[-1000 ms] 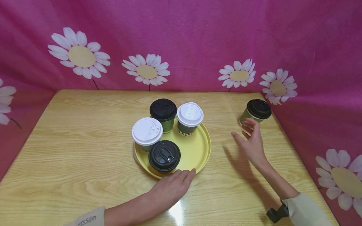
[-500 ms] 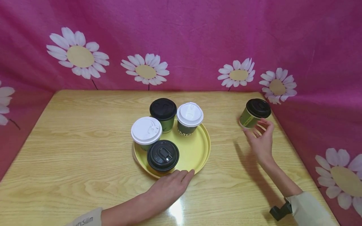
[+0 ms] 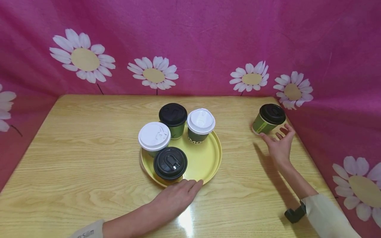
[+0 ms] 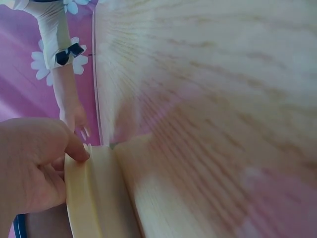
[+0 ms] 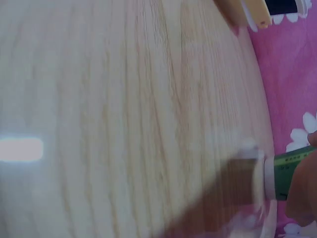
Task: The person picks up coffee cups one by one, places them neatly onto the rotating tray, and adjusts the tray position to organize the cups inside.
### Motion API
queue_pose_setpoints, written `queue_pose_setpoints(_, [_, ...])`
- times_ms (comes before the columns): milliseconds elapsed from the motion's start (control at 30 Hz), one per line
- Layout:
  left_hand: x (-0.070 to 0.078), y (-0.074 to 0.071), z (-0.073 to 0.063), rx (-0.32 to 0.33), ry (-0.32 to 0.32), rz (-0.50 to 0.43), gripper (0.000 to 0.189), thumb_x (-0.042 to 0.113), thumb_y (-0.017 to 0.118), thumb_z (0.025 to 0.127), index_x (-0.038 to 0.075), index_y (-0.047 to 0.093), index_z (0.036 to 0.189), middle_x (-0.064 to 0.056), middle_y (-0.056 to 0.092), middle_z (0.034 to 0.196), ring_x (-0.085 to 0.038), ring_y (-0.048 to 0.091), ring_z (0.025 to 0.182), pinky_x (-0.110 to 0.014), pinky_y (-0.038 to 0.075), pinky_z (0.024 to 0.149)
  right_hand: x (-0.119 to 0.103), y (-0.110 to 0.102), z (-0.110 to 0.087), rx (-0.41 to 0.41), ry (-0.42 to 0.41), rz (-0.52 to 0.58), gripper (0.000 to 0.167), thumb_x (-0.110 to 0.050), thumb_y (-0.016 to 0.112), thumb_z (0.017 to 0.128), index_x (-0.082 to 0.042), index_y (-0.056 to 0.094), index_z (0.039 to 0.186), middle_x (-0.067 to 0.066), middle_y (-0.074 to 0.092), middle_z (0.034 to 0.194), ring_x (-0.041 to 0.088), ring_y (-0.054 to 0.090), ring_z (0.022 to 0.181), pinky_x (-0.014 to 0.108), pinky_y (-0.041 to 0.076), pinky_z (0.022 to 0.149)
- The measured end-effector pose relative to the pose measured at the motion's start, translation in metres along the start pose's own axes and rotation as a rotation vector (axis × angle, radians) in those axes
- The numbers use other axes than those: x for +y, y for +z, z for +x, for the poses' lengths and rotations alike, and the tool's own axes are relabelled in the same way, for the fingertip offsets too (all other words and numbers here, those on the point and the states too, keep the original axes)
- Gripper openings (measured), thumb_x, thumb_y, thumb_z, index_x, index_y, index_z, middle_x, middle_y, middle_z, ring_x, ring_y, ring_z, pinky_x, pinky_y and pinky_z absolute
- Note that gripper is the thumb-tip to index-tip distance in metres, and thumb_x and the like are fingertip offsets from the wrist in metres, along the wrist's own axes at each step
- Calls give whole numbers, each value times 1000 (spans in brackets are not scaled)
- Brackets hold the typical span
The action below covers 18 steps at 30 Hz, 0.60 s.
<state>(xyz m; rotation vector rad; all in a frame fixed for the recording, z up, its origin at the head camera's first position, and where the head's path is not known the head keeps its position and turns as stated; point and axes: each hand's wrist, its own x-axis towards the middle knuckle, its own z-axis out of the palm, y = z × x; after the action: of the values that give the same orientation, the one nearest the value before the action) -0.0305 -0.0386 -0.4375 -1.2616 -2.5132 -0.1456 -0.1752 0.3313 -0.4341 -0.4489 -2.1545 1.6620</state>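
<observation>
My left hand grips the near rim of a round yellow tray; the left wrist view shows the thumb on the tray's outer wall, the other fingers partly hidden. Four paper cups stand at the tray's left and back: a white-lidded cup, a black-lidded cup, a green cup with black lid and a dark cup with white lid. At the right, my right hand is spread beside another green cup with black lid, thumb at its base; this cup stands upright.
The wooden table ends at a pink cloth with daisies behind and on both sides. The cup at the right stands near the table's right edge. A black wrist mount hangs below the right sleeve.
My right hand has moved rightward around the near side of the lone cup, and its fingers now lie to the cup's right. The left hand stays at the tray's rim.
</observation>
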Motion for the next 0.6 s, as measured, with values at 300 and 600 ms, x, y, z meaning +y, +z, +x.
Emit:
queue_pose_setpoints(300, [-3, -2, 0, -2, 8, -29, 45, 2, 65, 86, 2, 55, 130, -3, 59, 106, -16, 61, 94, -25, 54, 78, 8, 3, 17, -9, 10, -34, 99, -7, 82, 80, -20, 16, 152, 9, 24, 138, 25, 35, 119, 36, 36, 105])
queue_pose_setpoints(600, [-6, -4, -3, -33, 27, -56, 47, 1, 65, 87, 2, 54, 132, -4, 60, 109, -16, 61, 96, -25, 53, 83, 17, 6, 33, -70, -12, 56, 103, 4, 81, 77, -21, 15, 152, 4, 25, 139, 29, 42, 124, 32, 39, 107])
